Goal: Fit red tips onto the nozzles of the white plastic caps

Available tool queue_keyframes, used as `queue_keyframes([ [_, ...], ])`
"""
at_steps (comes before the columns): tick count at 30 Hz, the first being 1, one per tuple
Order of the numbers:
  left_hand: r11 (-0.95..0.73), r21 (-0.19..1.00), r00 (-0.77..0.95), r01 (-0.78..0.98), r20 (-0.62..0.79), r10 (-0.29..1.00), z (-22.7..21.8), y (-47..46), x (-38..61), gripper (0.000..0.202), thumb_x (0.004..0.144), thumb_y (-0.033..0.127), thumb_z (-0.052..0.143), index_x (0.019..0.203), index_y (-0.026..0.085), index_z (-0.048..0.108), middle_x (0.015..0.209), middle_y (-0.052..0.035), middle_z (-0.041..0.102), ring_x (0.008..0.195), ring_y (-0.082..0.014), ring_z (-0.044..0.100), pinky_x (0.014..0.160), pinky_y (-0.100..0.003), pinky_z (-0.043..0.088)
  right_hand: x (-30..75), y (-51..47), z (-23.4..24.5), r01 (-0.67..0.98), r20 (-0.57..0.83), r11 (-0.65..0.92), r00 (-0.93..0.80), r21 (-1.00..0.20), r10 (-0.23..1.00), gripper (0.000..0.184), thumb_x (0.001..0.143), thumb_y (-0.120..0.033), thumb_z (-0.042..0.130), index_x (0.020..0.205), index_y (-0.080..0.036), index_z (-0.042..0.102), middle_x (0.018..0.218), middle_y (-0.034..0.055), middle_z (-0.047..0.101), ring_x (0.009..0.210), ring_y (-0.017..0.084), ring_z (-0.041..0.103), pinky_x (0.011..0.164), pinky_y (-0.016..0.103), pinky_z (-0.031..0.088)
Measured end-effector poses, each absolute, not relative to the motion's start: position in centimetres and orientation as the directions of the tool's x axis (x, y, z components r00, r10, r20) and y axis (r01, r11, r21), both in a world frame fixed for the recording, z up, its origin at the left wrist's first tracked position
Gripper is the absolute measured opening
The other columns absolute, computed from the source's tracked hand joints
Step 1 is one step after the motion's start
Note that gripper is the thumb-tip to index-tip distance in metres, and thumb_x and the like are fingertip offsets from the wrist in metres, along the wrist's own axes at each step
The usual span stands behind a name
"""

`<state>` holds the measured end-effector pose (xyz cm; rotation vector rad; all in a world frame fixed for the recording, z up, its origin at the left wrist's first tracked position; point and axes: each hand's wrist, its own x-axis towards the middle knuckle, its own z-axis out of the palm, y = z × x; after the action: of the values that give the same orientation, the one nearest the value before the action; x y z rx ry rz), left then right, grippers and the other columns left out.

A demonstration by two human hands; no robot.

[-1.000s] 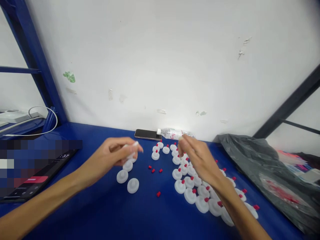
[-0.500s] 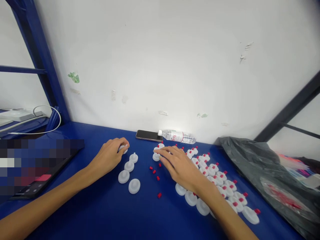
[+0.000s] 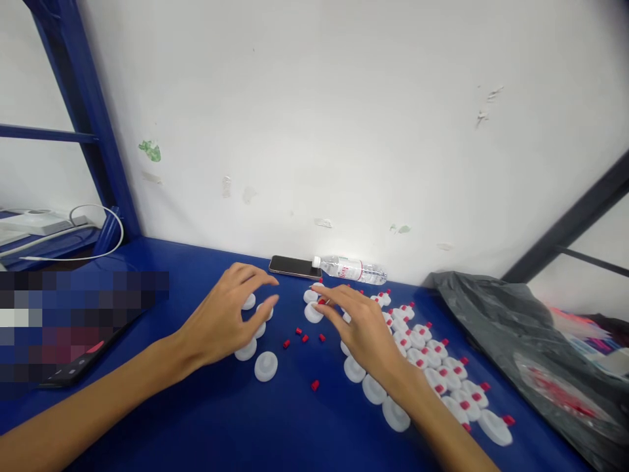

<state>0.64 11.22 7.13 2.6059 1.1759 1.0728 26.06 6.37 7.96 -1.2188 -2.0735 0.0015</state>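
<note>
My left hand (image 3: 233, 314) is open, thumb and fingers spread with nothing between them. It hovers over a short row of white, disc-shaped plastic pieces with a central stem; its fingers partly cover them. A bare white piece (image 3: 266, 366) lies just below that hand. My right hand (image 3: 361, 324) has thumb and index finger closed around a small red cap (image 3: 322, 302), which sits at a white disc piece (image 3: 313, 313) on the table. Between the hands lie several loose red caps (image 3: 305, 339).
Many white pieces with red caps (image 3: 435, 379) stand in rows at right. By the wall lie a phone (image 3: 295, 267) and a water bottle (image 3: 350, 269). A dark grey plastic bag (image 3: 496, 341) covers the right side; a black device (image 3: 73, 372) lies at left.
My left hand has let go of a white piece, opened and moved right. A red cap now shows at my right fingertips. Some loose caps between the hands have shifted.
</note>
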Motion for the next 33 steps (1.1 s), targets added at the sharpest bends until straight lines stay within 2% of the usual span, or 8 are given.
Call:
queue_keyframes([
  [4,-0.854,0.208,0.575,0.477,0.66,0.483,7.2,9.3,1.5,0.042,0.096,0.044,0.067,0.131,0.023,0.062,0.119,-0.0071,0.071,0.115,-0.0257,0.058,0.101,-0.043,0.044,24.1,4.7,8.2,0.645,0.669,0.629,-0.236,-0.435,0.705,0.007,0.099,-0.027,0.069,0.097,-0.026,0.075,0.092,-0.0014,0.078,0.082,0.015,0.073,0.077,0.026,0.056],
  [8,-0.896,0.127,0.589,0.426,0.712,0.381,7.3,8.7,2.0,0.027,0.1,0.032,0.065,0.124,0.018,0.062,0.099,-0.0038,0.071,0.098,-0.0203,0.059,0.088,-0.037,0.045,23.1,3.9,7.9,0.598,0.652,0.649,-0.259,-0.471,0.713,0.006,0.101,-0.027,0.066,0.098,-0.024,0.069,0.087,-0.0021,0.076,0.075,0.014,0.07,0.071,0.024,0.051],
  [13,-0.891,0.031,0.633,0.452,0.693,0.345,7.4,8.9,1.9,0.013,0.097,0.027,0.067,0.106,0.018,0.065,0.089,-0.0031,0.069,0.092,-0.0211,0.057,0.083,-0.037,0.041,23.3,4.1,7.9,0.796,0.544,0.605,-0.498,-0.021,0.675,0.018,0.109,-0.027,0.051,0.096,-0.021,0.063,0.084,0.0024,0.072,0.072,0.018,0.067,0.066,0.03,0.041],
  [17,-0.893,0.2,0.642,0.402,0.634,0.431,7.3,8.6,2.3,0.007,0.09,0.024,0.063,0.084,0.02,0.065,0.079,-0.0014,0.063,0.08,-0.0189,0.05,0.076,-0.037,0.036,23.9,4.1,8.5,0.757,0.456,0.646,-0.612,0.099,0.647,0.026,0.109,-0.021,0.046,0.085,-0.022,0.058,0.076,-0.0009,0.065,0.06,0.015,0.056,0.061,0.031,0.033],
  [23,-0.789,0.529,0.666,0.313,0.47,0.58,8.4,8.0,2.9,0.02,0.089,0.032,0.061,0.074,0.02,0.061,0.063,0.0053,0.05,0.058,-0.0099,0.042,0.054,-0.025,0.035,23.9,3.9,9.3,0.696,0.6,0.712,-0.608,0.088,0.52,0.035,0.109,-0.015,0.036,0.085,-0.022,0.061,0.079,-0.0018,0.066,0.064,0.013,0.05,0.071,0.032,0.032],
  [28,-0.585,0.757,0.675,0.29,0.271,0.686,9.9,9.6,0.7,0.057,0.098,0.053,0.042,0.055,0.02,0.06,0.049,0.0003,0.057,0.044,-0.0104,0.045,0.045,-0.024,0.036,26.6,4.7,10.2,0.785,0.676,0.619,-0.449,-0.014,0.585,0.037,0.108,-0.014,0.033,0.095,-0.025,0.065,0.086,0.0001,0.072,0.069,0.016,0.055,0.076,0.035,0.035],
  [30,-0.533,0.782,0.592,0.323,0.272,0.758,10.3,10.9,-0.3,0.061,0.099,0.059,0.037,0.062,0.02,0.066,0.051,-0.0012,0.061,0.044,-0.0117,0.048,0.045,-0.025,0.037,28.2,5.3,10.4,0.878,0.669,0.465,-0.279,-0.112,0.689,0.033,0.111,-0.024,0.036,0.098,-0.023,0.066,0.089,0.004,0.071,0.073,0.019,0.058,0.073,0.035,0.037],
  [33,-0.487,0.759,0.406,0.432,0.318,0.856,10.4,12.5,-0.9,0.043,0.097,0.059,0.048,0.094,0.022,0.072,0.077,-0.0011,0.073,0.063,-0.0151,0.06,0.055,-0.025,0.043,29.1,6.2,9.9,0.895,0.564,0.428,-0.289,-0.128,0.774,0.029,0.111,-0.028,0.042,0.105,-0.022,0.07,0.097,0.006,0.071,0.079,0.02,0.063,0.07,0.033,0.042],
])
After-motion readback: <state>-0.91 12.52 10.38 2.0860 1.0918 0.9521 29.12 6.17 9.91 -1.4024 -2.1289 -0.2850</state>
